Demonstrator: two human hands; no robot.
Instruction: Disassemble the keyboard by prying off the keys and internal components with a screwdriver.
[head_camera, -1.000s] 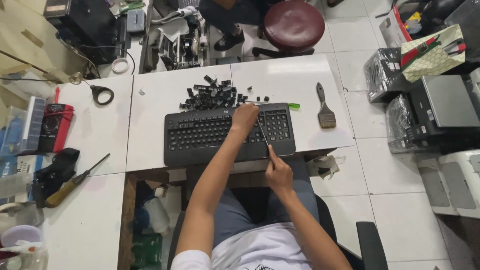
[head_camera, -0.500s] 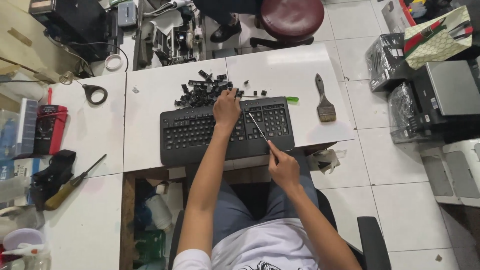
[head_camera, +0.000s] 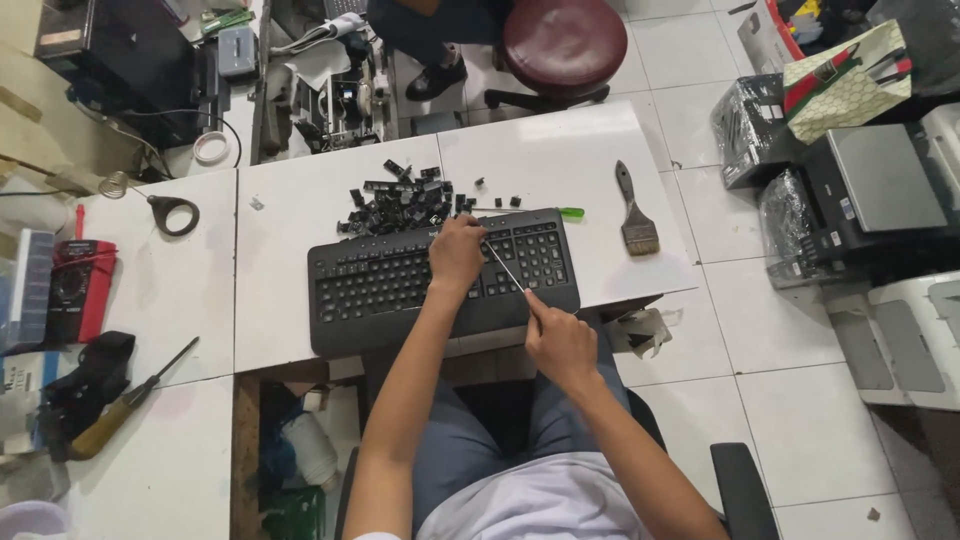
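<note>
- Head view, the work: the black keyboard (head_camera: 440, 280) lies flat on the white bench (head_camera: 290, 330), just in front of me, with its long side across my view.
- My left hand (head_camera: 457, 252) rests on the upper middle part of the keyboard, with the fingers curled down on the keys; I cannot tell if it pinches one key cap or only presses there.
- My right hand (head_camera: 560, 342) is closed around the lower end of a thin metal tool (head_camera: 507, 270). The tip of the tool points to 11 o'clock and arrives at the keys just beside my left hand.
- What looks done: a pile of loose black key caps (head_camera: 400, 200) lies on the bench at 12 o'clock from the keyboard, touching its far edge, so I judge that a good number of caps are already off.
- What looks left: most of the rows seem to carry their caps, so I judge that the bigger part of the work remains. The picture is too small to count empty places.
- Head view, containers: I see no tray or box for the caps; they lie directly on the bench.
- At 9 o'clock, a clear plastic box (head_camera: 30, 285) stands at the left edge; its content I cannot read.
- At 2 o'clock, on the floor, a patterned paper bag (head_camera: 850, 85) stands open among dark machines; what is inside is hidden.
- Other things: a paint brush (head_camera: 634, 215) lies at 3 o'clock from the keyboard, well apart from my hands, and a screwdriver with wooden handle (head_camera: 125, 405) lies at 8 o'clock.
</note>
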